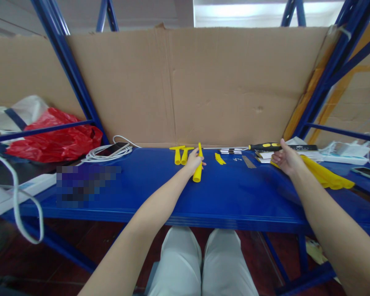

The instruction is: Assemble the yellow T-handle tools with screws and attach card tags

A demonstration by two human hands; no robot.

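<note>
My left hand [195,161] is wrapped round a yellow tapered handle piece [197,176], held over the blue table. Just left of it lie two yellow T-shaped pieces [177,156] [185,155]. At the right, my right hand [285,158] is closed at the handle of a black and yellow screwdriver [263,146], whose long shaft points left. Between the hands are small yellow strips [220,159], a flat grey metal plate [249,161], tiny bits [237,159] and a small black and white stack [230,151].
A yellow sheet [329,174] lies beside my right forearm, near a white power strip [345,154] and phone [368,173]. Coiled white cable [106,154] and a red bag [58,135] sit left. Cardboard [234,86] stands behind the blue table [160,185].
</note>
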